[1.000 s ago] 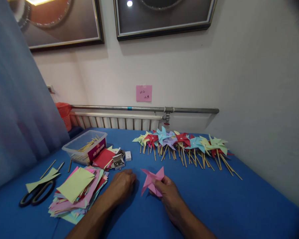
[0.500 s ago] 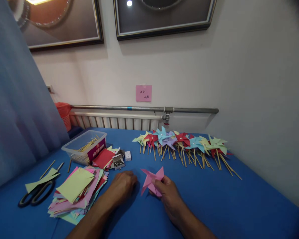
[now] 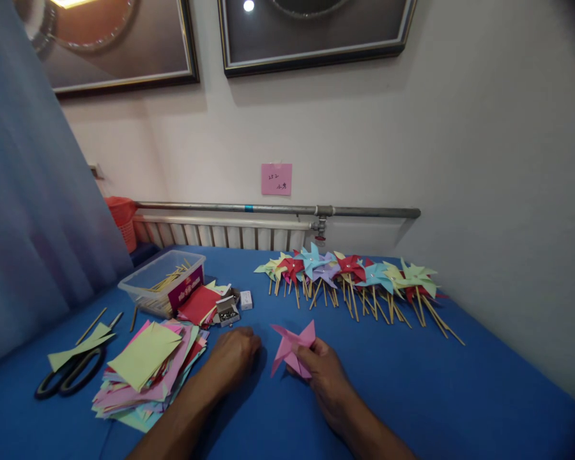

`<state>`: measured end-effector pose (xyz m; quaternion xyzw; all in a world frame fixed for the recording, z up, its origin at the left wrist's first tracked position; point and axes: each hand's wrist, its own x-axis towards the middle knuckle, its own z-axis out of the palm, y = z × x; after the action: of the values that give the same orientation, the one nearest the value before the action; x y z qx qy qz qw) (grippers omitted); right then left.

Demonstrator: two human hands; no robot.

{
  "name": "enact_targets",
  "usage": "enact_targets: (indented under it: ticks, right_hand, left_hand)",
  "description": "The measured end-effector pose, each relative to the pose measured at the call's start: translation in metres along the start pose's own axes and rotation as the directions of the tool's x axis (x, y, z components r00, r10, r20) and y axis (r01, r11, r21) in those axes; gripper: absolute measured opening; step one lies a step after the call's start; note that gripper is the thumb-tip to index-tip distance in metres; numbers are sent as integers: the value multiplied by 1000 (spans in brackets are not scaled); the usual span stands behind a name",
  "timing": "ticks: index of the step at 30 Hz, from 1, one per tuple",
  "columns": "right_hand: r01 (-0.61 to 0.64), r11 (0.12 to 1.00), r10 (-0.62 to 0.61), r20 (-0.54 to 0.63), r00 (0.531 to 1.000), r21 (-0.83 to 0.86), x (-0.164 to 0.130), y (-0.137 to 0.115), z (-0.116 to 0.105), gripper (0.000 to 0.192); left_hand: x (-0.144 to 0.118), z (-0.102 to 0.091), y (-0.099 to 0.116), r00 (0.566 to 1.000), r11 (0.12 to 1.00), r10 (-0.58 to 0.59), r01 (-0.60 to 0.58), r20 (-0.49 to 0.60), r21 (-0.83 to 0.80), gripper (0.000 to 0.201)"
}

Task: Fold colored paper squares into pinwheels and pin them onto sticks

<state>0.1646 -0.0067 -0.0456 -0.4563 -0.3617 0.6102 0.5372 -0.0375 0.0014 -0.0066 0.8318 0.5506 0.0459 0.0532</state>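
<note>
A pink paper pinwheel [image 3: 293, 350] with folded blades is pinched in my right hand [image 3: 326, 377], thumb on its middle and fingers behind. No stick shows on it. My left hand [image 3: 237, 358] rests on the blue table to the left of the pinwheel, fingers curled down and closed. What they hold, if anything, is hidden. Beyond that hand stands a small open box of metal pins [image 3: 227, 313], with a small white box [image 3: 246, 300] beside it. A stack of coloured paper sheets [image 3: 146, 358] lies left of my left forearm.
Several finished pinwheels [image 3: 349, 271] on sticks lie in a row at the back right. A clear plastic box [image 3: 160, 271] of wooden sticks stands at the back left, near red paper [image 3: 200, 306]. Scissors [image 3: 74, 374] lie under a pale paper strip [image 3: 81, 347] at far left.
My left hand has shifted very slightly to the left. My right hand and the pink pinwheel have stayed in place.
</note>
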Motion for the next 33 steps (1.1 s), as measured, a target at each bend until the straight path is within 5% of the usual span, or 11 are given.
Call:
enact_targets:
  ticks: [33]
  right_hand:
    - [-24, 998, 24, 5, 1000, 53, -2, -5, 2, 29]
  left_hand:
    - [2, -2, -4, 996, 994, -90, 89, 2, 60, 25]
